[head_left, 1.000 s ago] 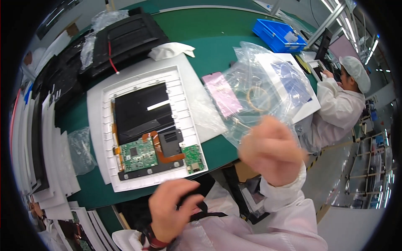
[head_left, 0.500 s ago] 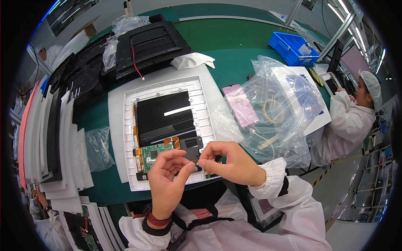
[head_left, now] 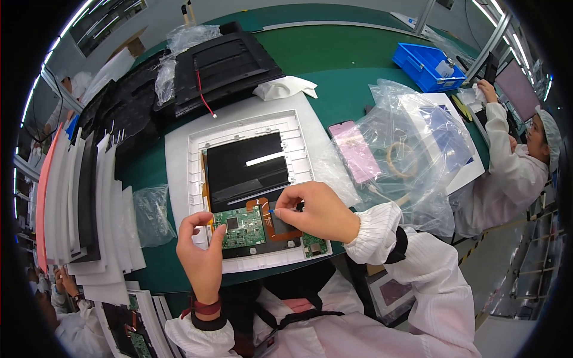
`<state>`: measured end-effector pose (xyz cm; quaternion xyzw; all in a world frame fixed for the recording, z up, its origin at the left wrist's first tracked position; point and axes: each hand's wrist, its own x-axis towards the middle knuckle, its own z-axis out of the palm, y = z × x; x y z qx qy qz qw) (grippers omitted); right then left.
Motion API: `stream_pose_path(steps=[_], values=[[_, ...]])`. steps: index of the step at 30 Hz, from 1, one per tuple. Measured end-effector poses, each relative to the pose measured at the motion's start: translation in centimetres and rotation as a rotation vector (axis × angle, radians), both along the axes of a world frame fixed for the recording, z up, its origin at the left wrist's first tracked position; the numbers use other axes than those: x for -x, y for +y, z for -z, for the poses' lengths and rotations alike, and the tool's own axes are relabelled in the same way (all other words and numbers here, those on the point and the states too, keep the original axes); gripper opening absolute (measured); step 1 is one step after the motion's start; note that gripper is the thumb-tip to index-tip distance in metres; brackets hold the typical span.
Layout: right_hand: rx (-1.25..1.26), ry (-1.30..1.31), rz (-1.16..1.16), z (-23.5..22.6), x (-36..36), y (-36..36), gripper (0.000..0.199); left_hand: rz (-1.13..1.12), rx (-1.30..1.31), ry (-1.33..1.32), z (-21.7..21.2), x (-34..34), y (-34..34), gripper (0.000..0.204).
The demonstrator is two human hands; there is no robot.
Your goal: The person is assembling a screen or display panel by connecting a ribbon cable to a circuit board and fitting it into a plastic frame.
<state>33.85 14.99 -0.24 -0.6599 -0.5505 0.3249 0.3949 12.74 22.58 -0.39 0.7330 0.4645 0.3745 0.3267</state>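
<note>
A white frame [head_left: 302, 143] lies on the table with a dark panel [head_left: 242, 161] set in it. Over its near part is a green circuit board [head_left: 243, 231], and my left hand [head_left: 202, 256] has thumb and fingers closed on the board's left edge. An orange-brown flex cable [head_left: 268, 222] runs beside the board across a dark plate. My right hand [head_left: 325, 213] pinches a small blue-tipped piece [head_left: 272, 211] above that cable; its full shape is hidden by my fingers. A smaller green board [head_left: 314, 246] shows under my right wrist.
Black plastic housings [head_left: 230, 65] lie at the far left, a red wire [head_left: 203, 95] on top. Upright foam sheets [head_left: 65, 197] stand left. Clear plastic bags [head_left: 412, 161] and a pink phone-like slab [head_left: 355, 152] lie right. Beyond are a blue bin [head_left: 427, 68] and a co-worker [head_left: 507, 155].
My hands have moved apart: the left went left and down onto the board's edge, the right moved over the flex cable. The co-worker's arm has risen.
</note>
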Motion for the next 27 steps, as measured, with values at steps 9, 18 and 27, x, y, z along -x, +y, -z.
stream_pose_path(steps=[9, 18, 27], values=[[0.07, -0.395, 0.021, 2.1, 1.3, 3.6, 0.013, -0.028, -0.17, 0.193, 2.2, 1.1, 0.7, 0.027], [0.266, -0.352, -0.015, 2.6, 1.2, 4.6, 0.011, 0.001, -0.047, 0.132, 2.4, 1.0, 0.3, 0.027], [0.332, -0.365, -0.029, 2.5, 1.3, 4.8, 0.01, 0.031, -0.015, 0.165, 2.4, 1.4, 0.2, 0.026]])
